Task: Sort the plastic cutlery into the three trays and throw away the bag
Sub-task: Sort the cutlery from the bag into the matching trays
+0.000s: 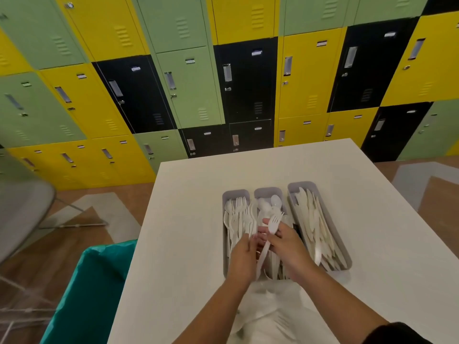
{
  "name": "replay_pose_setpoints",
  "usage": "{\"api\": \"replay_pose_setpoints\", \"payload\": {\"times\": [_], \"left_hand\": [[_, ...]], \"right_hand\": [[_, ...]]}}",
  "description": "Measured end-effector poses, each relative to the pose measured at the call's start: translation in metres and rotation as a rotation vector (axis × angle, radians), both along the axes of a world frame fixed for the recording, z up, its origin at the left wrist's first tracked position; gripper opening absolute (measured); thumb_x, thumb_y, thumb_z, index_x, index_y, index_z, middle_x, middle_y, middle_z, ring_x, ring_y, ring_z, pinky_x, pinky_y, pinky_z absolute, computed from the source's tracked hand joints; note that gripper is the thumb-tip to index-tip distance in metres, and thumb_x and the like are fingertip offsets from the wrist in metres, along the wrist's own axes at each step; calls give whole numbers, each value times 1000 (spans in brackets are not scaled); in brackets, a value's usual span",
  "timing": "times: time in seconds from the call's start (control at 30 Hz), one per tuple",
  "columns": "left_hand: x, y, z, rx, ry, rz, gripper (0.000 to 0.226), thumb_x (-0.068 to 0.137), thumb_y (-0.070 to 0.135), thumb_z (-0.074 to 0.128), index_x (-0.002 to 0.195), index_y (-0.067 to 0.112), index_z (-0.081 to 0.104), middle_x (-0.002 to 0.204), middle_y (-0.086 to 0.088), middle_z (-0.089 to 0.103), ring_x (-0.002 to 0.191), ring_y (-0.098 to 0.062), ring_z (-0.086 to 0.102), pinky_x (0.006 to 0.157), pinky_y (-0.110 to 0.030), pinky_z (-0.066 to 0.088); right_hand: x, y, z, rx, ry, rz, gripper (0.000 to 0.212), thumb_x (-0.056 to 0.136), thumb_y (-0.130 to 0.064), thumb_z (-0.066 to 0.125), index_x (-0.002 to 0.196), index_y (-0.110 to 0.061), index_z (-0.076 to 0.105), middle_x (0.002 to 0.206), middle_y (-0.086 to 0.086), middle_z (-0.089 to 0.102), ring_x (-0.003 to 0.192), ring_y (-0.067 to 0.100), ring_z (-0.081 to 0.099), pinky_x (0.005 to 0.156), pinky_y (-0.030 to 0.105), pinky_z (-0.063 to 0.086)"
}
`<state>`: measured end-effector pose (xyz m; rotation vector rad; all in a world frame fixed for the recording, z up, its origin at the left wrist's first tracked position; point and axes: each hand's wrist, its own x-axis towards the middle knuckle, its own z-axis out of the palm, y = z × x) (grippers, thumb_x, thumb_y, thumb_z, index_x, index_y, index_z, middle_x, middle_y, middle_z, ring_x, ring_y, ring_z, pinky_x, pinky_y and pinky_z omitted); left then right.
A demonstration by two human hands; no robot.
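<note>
Three grey trays stand side by side on the white table (188, 244). The left tray (234, 194) holds white forks, the middle tray (267, 191) holds spoons, and the right tray (335, 234) holds knives. My right hand (289, 249) grips a white plastic fork (269, 234) over the middle tray, tines pointing away. My left hand (242, 259) is close beside it, fingers touching the fork's handle area above the left tray's near end. The clear plastic bag (270, 316) lies crumpled on the table between my forearms.
A bin lined with a teal bag (99, 281) stands at the table's left edge. Yellow, green and black lockers (198, 83) fill the wall behind. A grey chair (22, 207) stands at the far left on the brown floor.
</note>
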<state>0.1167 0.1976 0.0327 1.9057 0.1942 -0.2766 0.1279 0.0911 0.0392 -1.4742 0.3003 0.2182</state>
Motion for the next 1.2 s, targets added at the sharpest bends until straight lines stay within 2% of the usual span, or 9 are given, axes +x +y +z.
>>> {"api": "replay_pose_setpoints", "payload": {"times": [0.13, 0.23, 0.4, 0.53, 0.67, 0.83, 1.03, 1.1, 1.2], "left_hand": [[4, 19, -9, 25, 17, 142, 30, 101, 20, 34, 93, 7, 61, 83, -5, 61, 67, -15, 54, 67, -28, 49], [4, 29, -15, 53, 8, 178, 27, 98, 15, 37, 105, 9, 62, 97, -8, 67, 83, -21, 62, 79, -33, 51], [1, 32, -19, 96, -35, 142, 30, 94, 7, 41, 116, 15, 59, 106, -1, 66, 97, -19, 62, 84, -25, 48], [4, 33, -21, 248, -66, 88, 42, 93, 3, 44, 134, 10, 50, 129, -6, 55, 121, -19, 52, 100, -23, 40], [1, 33, -16, 282, -125, 81, 42, 93, 5, 49, 135, 11, 47, 135, -8, 49, 124, -19, 49, 103, -22, 36], [-10, 32, -2, 309, -244, 41, 34, 93, 7, 51, 127, 11, 52, 123, -3, 53, 112, -13, 52, 89, -13, 36], [-46, 40, 11, 338, -300, -234, 8, 90, 10, 56, 87, 18, 57, 75, 6, 61, 64, -1, 53, 60, -5, 41], [-59, 46, 7, 417, -277, -388, 3, 89, 13, 58, 90, 13, 60, 84, -4, 68, 69, -10, 58, 62, -9, 41], [-80, 52, -12, 573, -150, -622, 29, 86, 21, 63, 112, 10, 56, 117, -8, 61, 104, -19, 57, 86, -22, 43]], "right_hand": [[16, 22, -3, -11, 62, 0, 34, 96, 4, 31, 124, -5, 49, 106, 10, 61, 87, 18, 65, 73, 22, 54], [25, 31, -7, -119, 81, 27, 26, 96, -3, 36, 117, -10, 50, 111, 9, 60, 103, 24, 60, 90, 33, 49], [31, 41, -15, -295, 66, 148, 30, 98, -12, 33, 127, -19, 38, 105, 6, 56, 93, 20, 54, 83, 36, 45], [29, 39, -23, -360, 73, 180, 21, 98, -14, 34, 93, -34, 35, 80, -7, 49, 69, 12, 50, 68, 28, 42], [19, 32, -16, -389, 40, 187, 37, 97, -14, 37, 134, -16, 45, 132, -2, 51, 121, 19, 51, 99, 28, 42], [-8, 23, -1, -406, -60, 179, 31, 95, -9, 48, 125, -13, 54, 117, -1, 58, 115, 16, 55, 81, 11, 41], [-59, 10, 5, -500, -66, 411, 19, 87, -12, 61, 105, -18, 61, 98, -1, 68, 91, 14, 66, 75, 15, 50], [-80, 5, 0, -581, -49, 533, 20, 85, -13, 63, 104, -20, 59, 97, -5, 66, 91, 11, 65, 74, 14, 49], [-108, 0, -15, -713, -3, 681, 32, 84, -17, 65, 114, -21, 55, 107, -4, 60, 96, 11, 61, 79, 14, 47]]}}
